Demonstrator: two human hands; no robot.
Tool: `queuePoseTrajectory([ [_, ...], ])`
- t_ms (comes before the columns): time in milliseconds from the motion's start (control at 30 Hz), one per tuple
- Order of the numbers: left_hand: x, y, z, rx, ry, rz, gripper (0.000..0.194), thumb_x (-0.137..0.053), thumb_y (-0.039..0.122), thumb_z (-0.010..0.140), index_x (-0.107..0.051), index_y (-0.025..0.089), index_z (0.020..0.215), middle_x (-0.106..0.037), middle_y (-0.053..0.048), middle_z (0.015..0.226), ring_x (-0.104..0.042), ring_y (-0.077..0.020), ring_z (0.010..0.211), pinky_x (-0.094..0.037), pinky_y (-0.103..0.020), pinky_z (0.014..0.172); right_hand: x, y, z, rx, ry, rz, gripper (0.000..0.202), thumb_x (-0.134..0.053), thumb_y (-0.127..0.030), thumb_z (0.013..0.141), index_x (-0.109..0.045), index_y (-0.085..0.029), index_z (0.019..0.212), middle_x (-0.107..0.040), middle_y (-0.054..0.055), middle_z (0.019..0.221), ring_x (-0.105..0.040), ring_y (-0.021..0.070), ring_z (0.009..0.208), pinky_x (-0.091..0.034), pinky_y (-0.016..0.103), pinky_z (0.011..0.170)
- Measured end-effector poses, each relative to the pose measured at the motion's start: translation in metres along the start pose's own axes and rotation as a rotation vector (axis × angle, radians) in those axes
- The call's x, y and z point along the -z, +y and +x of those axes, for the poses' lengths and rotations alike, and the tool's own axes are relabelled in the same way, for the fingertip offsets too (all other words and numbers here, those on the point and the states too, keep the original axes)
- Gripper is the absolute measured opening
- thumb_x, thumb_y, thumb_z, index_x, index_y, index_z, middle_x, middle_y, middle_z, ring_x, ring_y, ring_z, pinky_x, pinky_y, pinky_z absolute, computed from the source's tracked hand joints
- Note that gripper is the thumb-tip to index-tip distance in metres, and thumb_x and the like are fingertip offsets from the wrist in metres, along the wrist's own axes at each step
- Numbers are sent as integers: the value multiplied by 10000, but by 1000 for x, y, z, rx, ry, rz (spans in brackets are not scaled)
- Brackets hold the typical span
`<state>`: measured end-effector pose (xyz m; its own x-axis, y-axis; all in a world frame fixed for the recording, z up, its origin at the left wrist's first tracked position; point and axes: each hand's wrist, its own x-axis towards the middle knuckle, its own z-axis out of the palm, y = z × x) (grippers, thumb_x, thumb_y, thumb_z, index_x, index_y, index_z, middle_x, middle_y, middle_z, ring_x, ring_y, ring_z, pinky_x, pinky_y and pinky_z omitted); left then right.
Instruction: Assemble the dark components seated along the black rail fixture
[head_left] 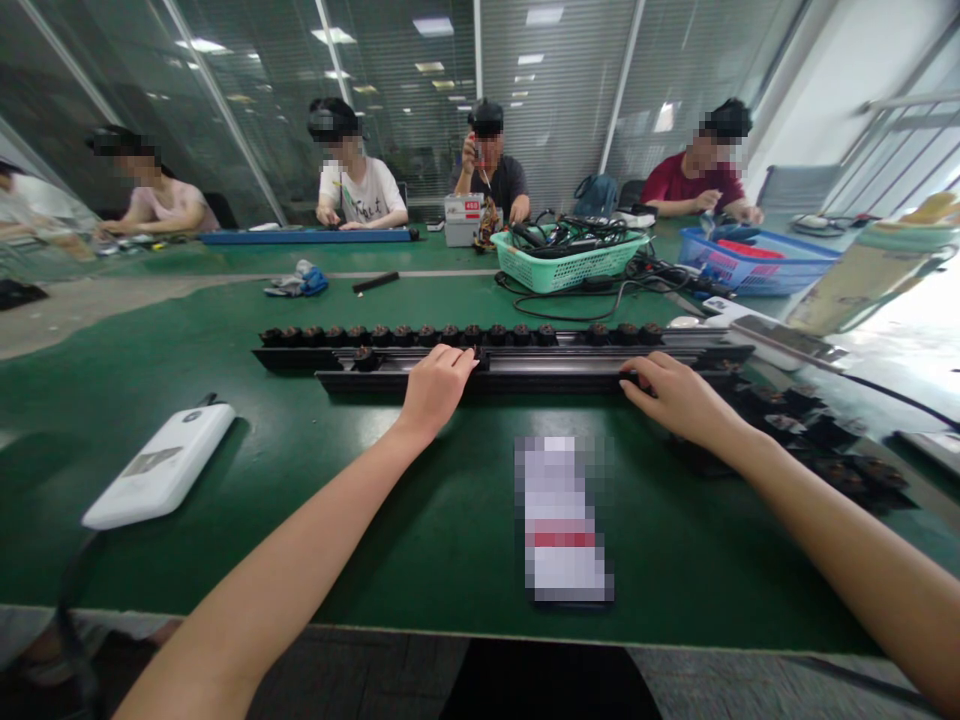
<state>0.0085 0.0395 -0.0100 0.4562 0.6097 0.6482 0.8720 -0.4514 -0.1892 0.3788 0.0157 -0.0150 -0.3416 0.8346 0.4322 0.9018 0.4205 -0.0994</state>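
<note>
Two long black rails lie side by side across the green table. The back rail (300, 357) carries a row of several round black parts. On the front rail (555, 382), one round black part (365, 358) sits near the left end. My left hand (441, 385) is closed at the middle of the front rail, its fingertips on a small black part there. My right hand (664, 392) is farther right with curled fingers around a small black piece at the rail. More loose black parts (795, 410) lie to the right, partly behind my right forearm.
A phone (562, 520) lies near the front edge, a white power bank (161, 465) at left. Behind the rails are a green basket (570, 262) of cables, a blue basket (757, 262), gloves (298, 280) and a jug (862, 270). Several people sit across the table.
</note>
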Motion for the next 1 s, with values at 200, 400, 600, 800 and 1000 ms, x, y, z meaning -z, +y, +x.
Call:
queuePoseTrajectory([
  [200, -1, 3, 1, 7, 3, -44, 329, -443, 262, 1052, -710, 115, 1177, -752, -136, 1021, -651, -241, 996, -543, -359, 825, 1, -1, 0, 12, 9, 4, 302, -464, -362, 977, -664, -184, 1118, -630, 106, 936, -615, 251, 803, -491, 385, 735],
  [400, 0, 7, 2, 8, 5, -70, 392, -385, 290, 1060, -712, 107, 1175, -743, -141, 1017, -639, -247, 1001, -538, -368, 836, 1, -1, 0, 14, 13, -4, 297, -470, -355, 974, -666, -179, 1111, -630, 106, 934, -622, 253, 809, -490, 383, 746],
  [600, -1, 7, 1, -10, 1, -90, 374, -414, 278, 1039, -700, 102, 1201, -737, -143, 1050, -634, -253, 1028, -548, -379, 863, -1, 0, 0, 16, 9, -5, 296, -467, -349, 976, -664, -172, 1109, -624, 102, 924, -617, 250, 796, -488, 384, 745],
  [800, -1, 7, 1, -18, 13, -90, 364, -423, 231, 1022, -695, 95, 1220, -736, -145, 1064, -637, -255, 1039, -563, -384, 865, -1, 0, 0, 11, 16, -4, 287, -465, -362, 978, -659, -191, 1103, -621, 93, 915, -615, 244, 785, -488, 379, 732],
  [1000, 1, 9, 2, -26, 0, -113, 369, -425, 223, 1015, -686, 90, 1238, -726, -152, 1086, -628, -262, 1060, -564, -397, 893, 0, -1, 0, 18, 16, 2, 294, -462, -361, 977, -662, -180, 1097, -622, 101, 917, -611, 246, 783, -495, 388, 740],
])
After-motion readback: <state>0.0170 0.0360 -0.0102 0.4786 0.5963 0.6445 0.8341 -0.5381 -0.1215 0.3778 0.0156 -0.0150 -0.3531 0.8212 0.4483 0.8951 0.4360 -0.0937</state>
